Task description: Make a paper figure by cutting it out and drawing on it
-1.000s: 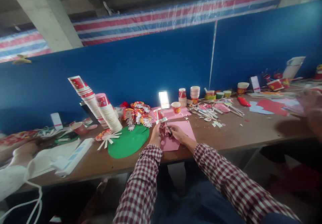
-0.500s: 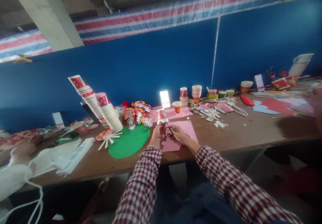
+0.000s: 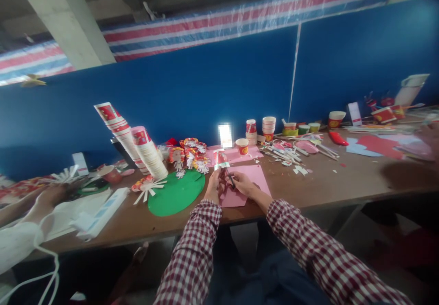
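Note:
My left hand point(image 3: 214, 185) is closed around a red and white paper cup point(image 3: 220, 156), held above the pink paper point(image 3: 255, 179) at the table's front. In my right hand point(image 3: 242, 184) is a pair of scissors point(image 3: 232, 180) with dark handles. The blades point toward the cup and are partly hidden by my fingers, so whether they touch it I cannot tell. Left of my hands lies a green oval sheet point(image 3: 176, 195), with a cup cut into strips point(image 3: 149, 186) at its edge. Another paper cup point(image 3: 242, 146) stands just beyond my right hand.
Tall stacks of paper cups point(image 3: 148, 152) lean at the left, beside cut-out paper figures point(image 3: 188, 156). A white power strip point(image 3: 103, 213) lies near the front edge. Sticks and paper scraps point(image 3: 284, 153) spread to the right. Another person's hand point(image 3: 51, 197) works at far left.
My hands and the held cup stay almost in place. At far left, the other person's hand has moved, and a white strip-cut piece now shows there.

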The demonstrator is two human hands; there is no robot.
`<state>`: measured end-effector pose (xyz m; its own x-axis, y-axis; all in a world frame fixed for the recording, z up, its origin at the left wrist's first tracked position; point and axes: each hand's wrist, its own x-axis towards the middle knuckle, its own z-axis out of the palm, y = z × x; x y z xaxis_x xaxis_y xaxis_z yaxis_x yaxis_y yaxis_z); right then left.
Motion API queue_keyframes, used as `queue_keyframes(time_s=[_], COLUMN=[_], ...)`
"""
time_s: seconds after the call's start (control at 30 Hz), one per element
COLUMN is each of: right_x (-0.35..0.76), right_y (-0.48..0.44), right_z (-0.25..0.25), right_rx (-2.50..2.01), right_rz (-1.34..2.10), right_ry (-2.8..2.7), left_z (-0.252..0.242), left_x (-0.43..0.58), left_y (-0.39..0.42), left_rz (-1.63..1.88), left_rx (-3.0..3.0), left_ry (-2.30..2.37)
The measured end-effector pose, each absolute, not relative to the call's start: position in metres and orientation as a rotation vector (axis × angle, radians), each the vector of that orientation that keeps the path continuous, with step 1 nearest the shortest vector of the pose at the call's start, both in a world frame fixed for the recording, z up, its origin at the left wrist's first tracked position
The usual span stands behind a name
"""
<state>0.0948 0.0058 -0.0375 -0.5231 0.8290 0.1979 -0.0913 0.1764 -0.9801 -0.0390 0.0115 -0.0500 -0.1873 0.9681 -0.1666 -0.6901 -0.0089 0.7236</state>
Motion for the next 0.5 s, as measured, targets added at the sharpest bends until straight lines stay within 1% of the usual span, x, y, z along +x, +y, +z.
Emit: queue_keyframes(time_s=[0.5], right_x=[0.0952], right_y=[0.0039], right_z=[-0.0350], right_rx=[-0.724], right_rz=[1.414], right_ry=[-1.666], left_z=[-0.0526], left_x=[-0.0381], left_y=[0.0118], left_rz=[1.563], left_rx=[0.524], left_ry=[0.826])
